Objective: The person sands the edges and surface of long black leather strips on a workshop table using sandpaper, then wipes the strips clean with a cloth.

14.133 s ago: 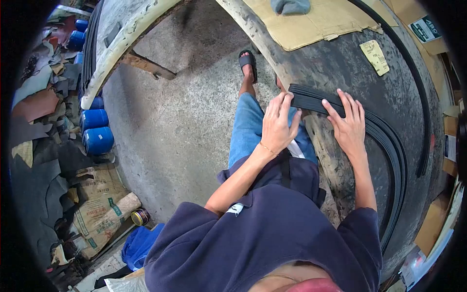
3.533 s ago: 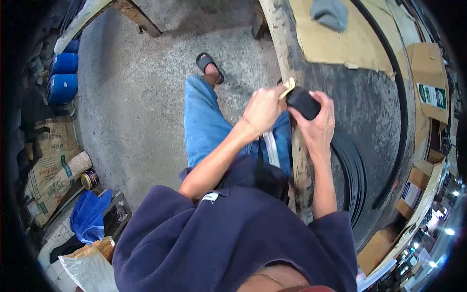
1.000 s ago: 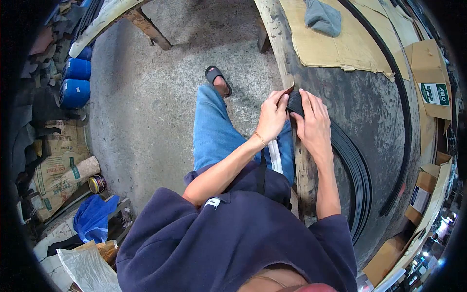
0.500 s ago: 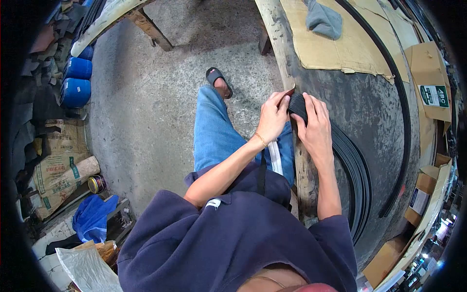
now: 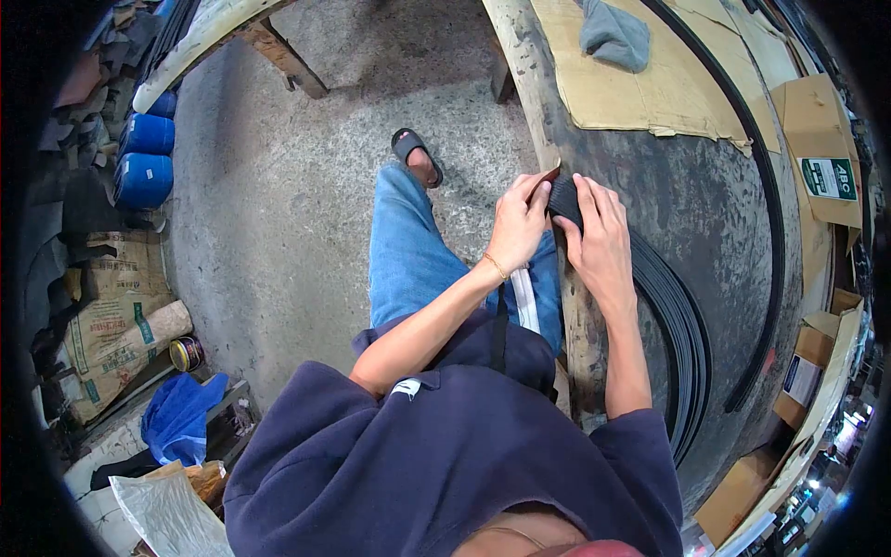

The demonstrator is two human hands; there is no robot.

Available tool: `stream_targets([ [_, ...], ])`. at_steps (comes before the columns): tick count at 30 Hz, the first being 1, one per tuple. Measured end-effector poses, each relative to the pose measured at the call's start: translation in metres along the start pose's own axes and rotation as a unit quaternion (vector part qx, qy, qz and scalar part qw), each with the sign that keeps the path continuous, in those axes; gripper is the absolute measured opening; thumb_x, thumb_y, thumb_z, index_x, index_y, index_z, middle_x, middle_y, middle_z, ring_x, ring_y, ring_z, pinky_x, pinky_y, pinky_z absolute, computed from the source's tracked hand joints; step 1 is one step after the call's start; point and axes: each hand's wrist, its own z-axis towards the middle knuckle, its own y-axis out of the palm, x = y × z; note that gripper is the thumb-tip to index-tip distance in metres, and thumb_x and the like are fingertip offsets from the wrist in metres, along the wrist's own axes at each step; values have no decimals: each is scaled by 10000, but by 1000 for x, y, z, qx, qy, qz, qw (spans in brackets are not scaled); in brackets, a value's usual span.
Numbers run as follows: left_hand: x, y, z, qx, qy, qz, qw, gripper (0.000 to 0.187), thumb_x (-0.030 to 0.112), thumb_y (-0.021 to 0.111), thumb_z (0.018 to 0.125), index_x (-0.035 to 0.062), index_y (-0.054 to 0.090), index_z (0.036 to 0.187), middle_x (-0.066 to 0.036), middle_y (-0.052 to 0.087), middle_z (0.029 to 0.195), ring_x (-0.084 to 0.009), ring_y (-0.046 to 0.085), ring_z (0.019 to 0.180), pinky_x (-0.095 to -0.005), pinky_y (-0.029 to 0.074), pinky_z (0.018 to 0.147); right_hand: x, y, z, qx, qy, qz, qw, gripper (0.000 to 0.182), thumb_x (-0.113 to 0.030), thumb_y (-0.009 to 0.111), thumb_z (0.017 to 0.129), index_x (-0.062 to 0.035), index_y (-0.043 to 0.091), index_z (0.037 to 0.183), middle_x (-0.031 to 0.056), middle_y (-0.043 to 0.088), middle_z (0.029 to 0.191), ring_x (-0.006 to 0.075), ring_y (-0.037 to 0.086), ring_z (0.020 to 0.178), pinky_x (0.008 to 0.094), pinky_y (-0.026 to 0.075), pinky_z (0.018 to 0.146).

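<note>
At the table's near edge, my left hand (image 5: 516, 223) is closed on a thin reddish-brown piece (image 5: 553, 174), pinched between thumb and fingers. My right hand (image 5: 599, 227) grips the end of a bundle of black strips (image 5: 565, 201), whose ends look ribbed side by side. The two hands are close together, and the brown piece lies by the strip ends. From under my right forearm the black strips (image 5: 676, 320) curve along the tabletop towards me. My fingers hide part of both held things.
The dark worktable (image 5: 687, 204) carries flattened cardboard (image 5: 640, 93), a grey cloth (image 5: 614, 39) and a long black strip (image 5: 768, 195). Cardboard boxes (image 5: 821, 121) line its far right side. Blue drums (image 5: 144, 178), a tin (image 5: 187, 354) and sacks (image 5: 116, 288) stand left.
The view has shifted very slightly. Both hands keep the same hold at the same place.
</note>
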Motion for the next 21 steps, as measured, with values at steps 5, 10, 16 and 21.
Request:
stream_targets([
  [5,19,-2,-9,52,165,96,980,381,-28,581,918,-20,632,1295,-194,656,1191,-325,625,1189,-379,467,1041,0,-2,0,4,-1,19,1000,613,-81,729,816,46,502,1372,204,588,1261,371,564,1156,458,453,991],
  [10,12,-7,-14,-64,272,192,941,570,-98,594,751,-31,610,1318,-212,572,1413,-363,497,1382,-459,407,1145,-1,-6,-2,5,77,81,994,605,-55,738,798,44,501,1346,234,621,1192,389,585,1128,466,452,999],
  [16,19,-15,-11,-61,104,72,990,397,-59,574,891,-45,622,1285,-235,671,1252,-285,637,1246,-349,478,1059,6,-19,-19,-36,95,-32,994,592,-265,759,840,18,531,1307,180,579,1214,360,547,1131,467,449,936],
  [21,25,-34,0,-11,-1,72,997,334,6,532,932,-17,662,1238,-245,698,1142,-381,673,1108,-376,520,989,5,-15,-14,-2,86,-55,995,539,-274,742,857,-2,544,1279,148,574,1153,346,544,1073,442,437,903],
])
